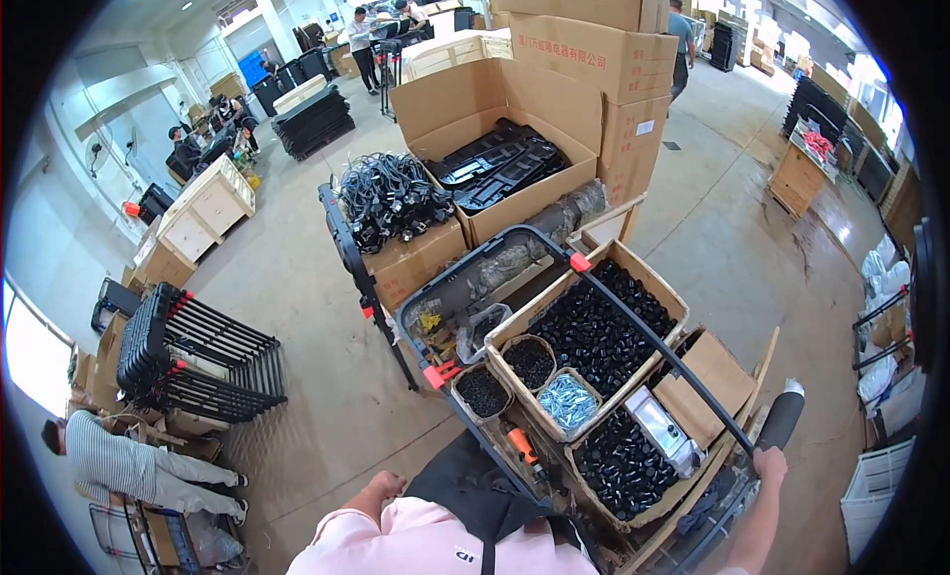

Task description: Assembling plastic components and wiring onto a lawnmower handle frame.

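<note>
Ok, floor: smooth grey floor [317,377] with long seams, glossier toward the right.
Room: large workshop; wooden crate [203,214] and stack of black sheets [312,120] over to the left, people working farther back.
Left side: rack of black frames [188,352], person in striped shirt [119,456] bending just below it.
Far side of cart: open carton [495,85] holding black panels [500,164], tangled black cables [386,194] heaped beside it.
Cart load: wooden bin [539,303] full of black caps [584,328], silver screws [567,402] in a small round container at its near corner, orange-handled tool [522,446] lying just nearer.
Tube frame: black tube frame [693,382], red clips on it, slanting across the wooden bin toward the right hand.
Right hand: right hand [770,464] closed around the tube frame's near right corner, dark grey roll [782,417] just beyond.
Left hand: left hand [388,483] low by the body, left of the black apron [465,486], well apart from the tube frame; fingers look curled, can't tell whether it holds anything.
</note>
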`<state>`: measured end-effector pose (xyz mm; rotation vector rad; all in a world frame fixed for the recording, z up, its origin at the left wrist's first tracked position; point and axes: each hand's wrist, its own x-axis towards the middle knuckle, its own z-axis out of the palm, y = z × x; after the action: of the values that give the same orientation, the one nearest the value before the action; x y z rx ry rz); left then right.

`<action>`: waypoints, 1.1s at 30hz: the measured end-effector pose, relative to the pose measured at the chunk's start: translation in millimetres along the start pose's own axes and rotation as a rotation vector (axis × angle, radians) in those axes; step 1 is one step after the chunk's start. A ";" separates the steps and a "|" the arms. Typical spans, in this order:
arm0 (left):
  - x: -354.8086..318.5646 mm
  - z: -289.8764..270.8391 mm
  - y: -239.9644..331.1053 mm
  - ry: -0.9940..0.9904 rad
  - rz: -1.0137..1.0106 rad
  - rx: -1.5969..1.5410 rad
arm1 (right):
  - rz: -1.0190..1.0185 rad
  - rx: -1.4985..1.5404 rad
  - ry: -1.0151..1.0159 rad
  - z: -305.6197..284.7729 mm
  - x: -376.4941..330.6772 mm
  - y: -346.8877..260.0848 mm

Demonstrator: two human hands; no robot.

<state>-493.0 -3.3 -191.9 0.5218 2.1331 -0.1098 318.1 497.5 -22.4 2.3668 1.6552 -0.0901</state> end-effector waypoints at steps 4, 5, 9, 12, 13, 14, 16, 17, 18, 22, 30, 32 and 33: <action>-5.4 -11.9 34.4 0.007 0.078 -0.094 | -0.029 -0.001 -0.044 -6.3 -3.0 -5.4; 0.5 -16.5 38.1 0.024 0.077 -0.144 | -0.039 -0.002 -0.041 -7.5 -4.0 -10.0; 16.8 -35.6 51.2 0.162 0.134 -0.341 | 0.125 0.161 -0.056 6.4 8.3 -7.8; 7.6 -49.4 51.4 0.209 0.137 -0.334 | 0.107 0.126 -0.091 8.9 15.4 -9.4; 4.2 -52.5 51.0 0.211 0.135 -0.334 | 0.073 0.078 -0.118 7.2 13.4 -7.4; 0.5 -55.6 50.9 0.233 0.148 -0.305 | 0.072 0.080 -0.120 11.7 12.7 -2.1; -4.7 -61.7 45.9 0.260 0.152 -0.272 | -0.078 -0.052 0.076 21.7 8.3 4.9; -6.6 -65.6 39.7 0.297 0.167 -0.233 | -0.084 -0.048 0.070 21.3 8.4 3.2; -7.8 -70.2 34.0 0.334 0.182 -0.194 | -0.106 -0.058 0.068 18.4 10.1 1.8; 7.9 -115.2 41.8 0.628 0.250 -0.198 | -0.126 -0.109 0.116 23.0 12.4 -2.9; 0.3 -315.8 196.2 1.122 0.656 -0.497 | 0.172 0.136 0.098 18.6 -22.8 -13.0; 7.1 -379.4 227.7 1.205 0.767 -0.524 | 0.137 0.131 0.134 15.2 -50.5 -28.5; 11.8 -411.8 235.9 1.264 0.789 -0.494 | 0.092 0.126 0.161 10.1 -69.1 -46.4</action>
<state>-718.7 325.2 66.1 1.2866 2.7180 1.4938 251.4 446.9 -26.7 2.6029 1.6512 0.0143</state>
